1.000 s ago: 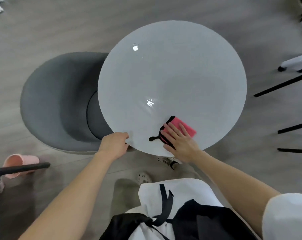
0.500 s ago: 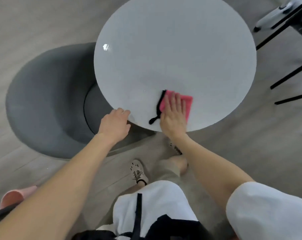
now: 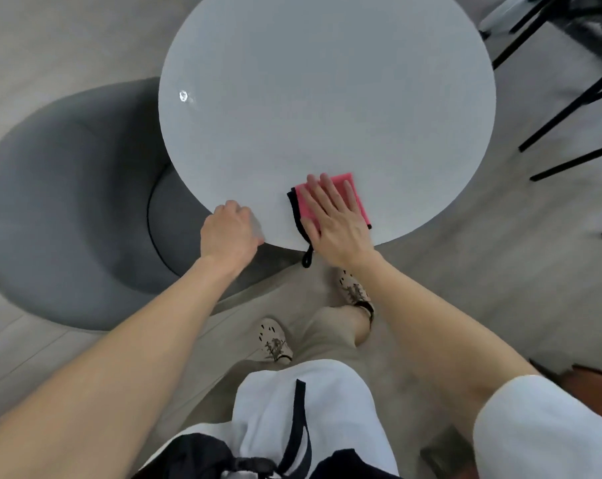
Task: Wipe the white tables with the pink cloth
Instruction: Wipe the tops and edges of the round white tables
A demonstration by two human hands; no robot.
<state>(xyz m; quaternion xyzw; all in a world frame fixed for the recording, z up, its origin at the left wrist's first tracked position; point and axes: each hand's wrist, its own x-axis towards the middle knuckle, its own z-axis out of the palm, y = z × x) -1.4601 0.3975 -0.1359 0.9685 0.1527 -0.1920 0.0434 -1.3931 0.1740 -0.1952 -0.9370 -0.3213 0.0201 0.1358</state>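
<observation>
At the near edge of the table [image 3: 327,98], the pink cloth [image 3: 349,190] lies folded flat on the white top, with black trim down one side. The right hand [image 3: 334,223] is spread over it, fingers straight and palm pressing down, with nothing pinched. A black loop [image 3: 307,260] on the cloth hangs off the table's rim.

We judge the cloth soft, light and limp. Pushed by fingertips alone, it would likely bunch or slip out. The best hold is the one we see: a flat palm across the middle with weight on it. The top looks smooth and glossy, so we expect an easy glide.

The left hand [image 3: 228,233] is at the table's rim, near the cloth. Its fingers curl at the edge and seem to grip it. We read this as steadying the table.

What could hinder the work sits off the table:
- A grey chair [image 3: 68,188] is tucked partly under the table's left side.
- Black chair legs [image 3: 569,108] stand to the right of the table.
- The person's shoes [image 3: 273,342] are on the floor below the near edge.

We think the chair may block reaching round that side. The loop could snag at the rim.
</observation>
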